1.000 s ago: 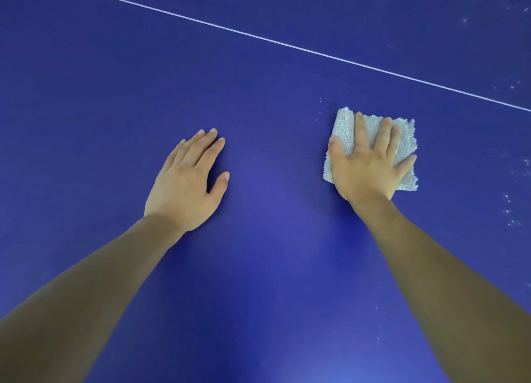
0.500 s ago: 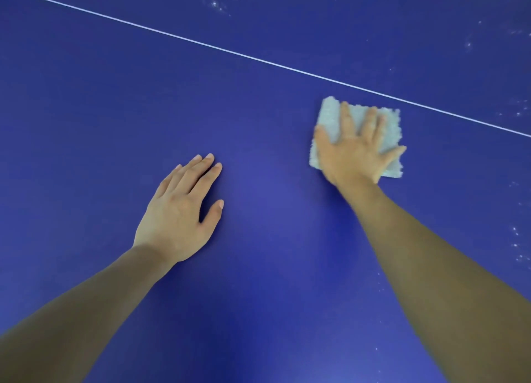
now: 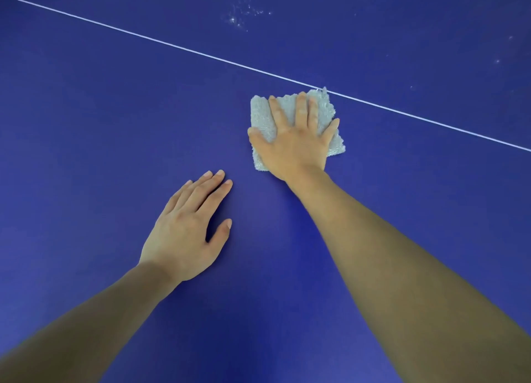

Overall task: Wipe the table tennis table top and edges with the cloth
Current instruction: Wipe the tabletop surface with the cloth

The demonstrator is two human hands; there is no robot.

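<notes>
right hand (image 3: 296, 144) spread, pressing cloth (image 3: 260, 115); left hand (image 3: 186, 227) flat on table (image 3: 86, 124)

Deep blue table (image 3: 100, 129) – thin white line (image 3: 172, 44) – pale grey cloth (image 3: 263, 115).

Cloth (image 3: 260, 115) middle hidden under right hand (image 3: 296, 144); left forearm (image 3: 86, 325), right forearm (image 3: 416, 282), white line (image 3: 172, 45) cut by frame edge.

Right hand (image 3: 296, 144) flat on cloth (image 3: 260, 115), cloth corner touching white line (image 3: 172, 44); left hand (image 3: 186, 230) flat on table top (image 3: 86, 152).
</notes>
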